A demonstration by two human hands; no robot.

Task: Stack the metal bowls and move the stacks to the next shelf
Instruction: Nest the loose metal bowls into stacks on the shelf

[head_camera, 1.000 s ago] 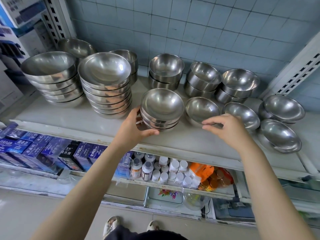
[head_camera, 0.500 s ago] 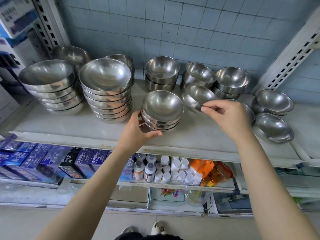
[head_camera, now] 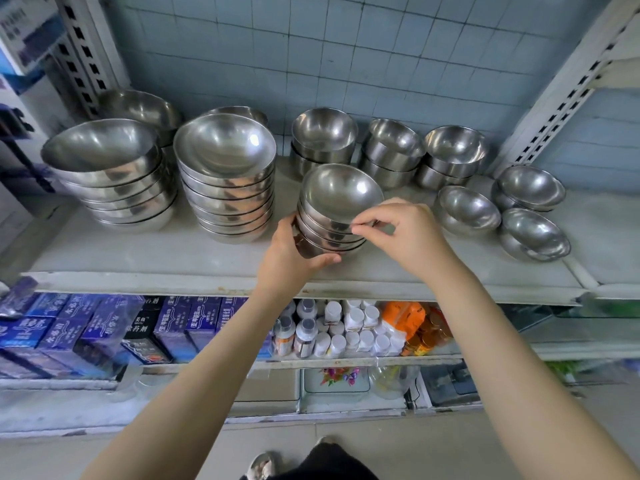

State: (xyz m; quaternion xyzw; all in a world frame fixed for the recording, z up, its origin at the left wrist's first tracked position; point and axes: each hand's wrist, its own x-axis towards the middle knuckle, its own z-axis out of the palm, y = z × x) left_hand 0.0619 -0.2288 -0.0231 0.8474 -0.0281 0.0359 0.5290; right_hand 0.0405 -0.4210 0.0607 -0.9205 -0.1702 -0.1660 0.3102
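A small stack of metal bowls stands at the front middle of the white shelf. My left hand grips the stack's lower left side. The top bowl sits tilted on the stack, and my right hand pinches its right rim with thumb and forefinger. Single and paired small bowls lie to the right. Two tall stacks of large bowls stand on the left.
Deeper bowl stacks line the tiled back wall. A slotted white upright borders the shelf on the right, with the neighbouring shelf beyond it. Below are blue boxes and white-capped bottles.
My right hand lifted a loose bowl from the shelf, carried it left and set it on the small stack. My left hand stayed on the stack's side.
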